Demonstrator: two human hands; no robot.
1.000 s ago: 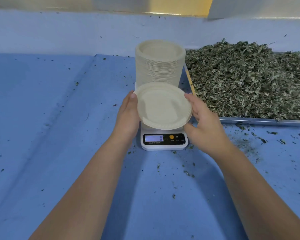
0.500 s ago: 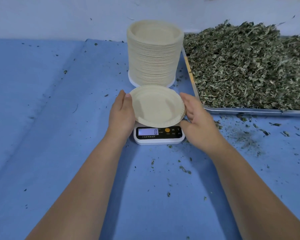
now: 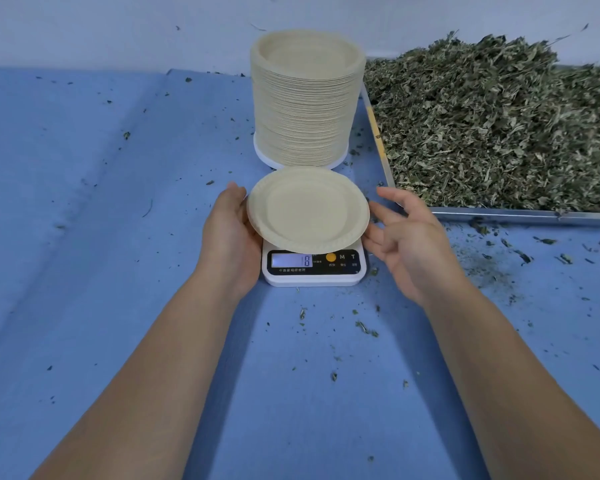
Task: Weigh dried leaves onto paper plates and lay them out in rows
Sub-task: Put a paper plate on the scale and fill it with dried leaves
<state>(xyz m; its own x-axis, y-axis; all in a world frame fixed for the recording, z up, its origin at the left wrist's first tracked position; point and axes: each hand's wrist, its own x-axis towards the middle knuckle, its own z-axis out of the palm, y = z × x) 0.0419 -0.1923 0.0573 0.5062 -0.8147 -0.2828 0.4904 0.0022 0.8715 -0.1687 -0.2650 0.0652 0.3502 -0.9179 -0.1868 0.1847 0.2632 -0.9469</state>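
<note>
An empty cream paper plate [image 3: 307, 209] lies on the small white digital scale [image 3: 314, 266], whose display is lit. My left hand [image 3: 231, 230] touches the plate's left rim with relaxed fingers. My right hand [image 3: 407, 237] hovers just off the plate's right rim, fingers spread and holding nothing. Behind the scale stands a tall stack of paper plates [image 3: 305, 102]. A heap of dried green leaves [image 3: 499, 129] fills a metal tray [image 3: 520, 213] at the right.
A blue cloth [image 3: 101, 237] covers the table, creased on the left and sprinkled with leaf crumbs [image 3: 364, 327] near the scale and the tray. A pale wall [image 3: 118, 29] closes off the back.
The plate has come down flat onto the scale and the display has changed from 0. My right hand has let go and drawn away to the right; my left hand stays at the rim.
</note>
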